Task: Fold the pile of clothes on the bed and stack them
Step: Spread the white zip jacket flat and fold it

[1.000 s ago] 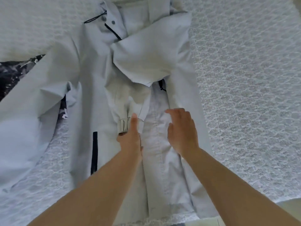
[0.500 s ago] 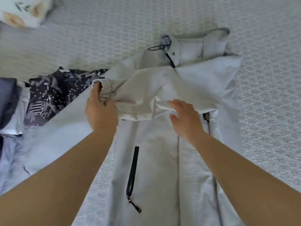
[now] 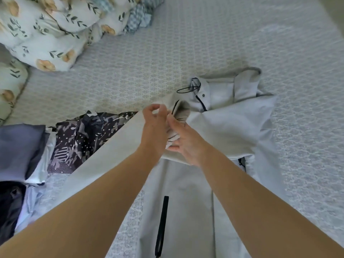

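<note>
A floral-print duvet (image 3: 55,32) with orange blossoms and green sprigs lies bunched at the 10 o'clock corner, a blue checked cloth (image 3: 139,14) tucked against its right edge near 12 o'clock. Both rest on a pale, lattice-textured bed cover (image 3: 242,38) stretching toward 3 o'clock.

Soft, even daylight fills the head view without glare or hard shadows, colours look washed and slightly cool, the wide lens bows the edges, and fine detail is smeared, most around the forearms.
</note>
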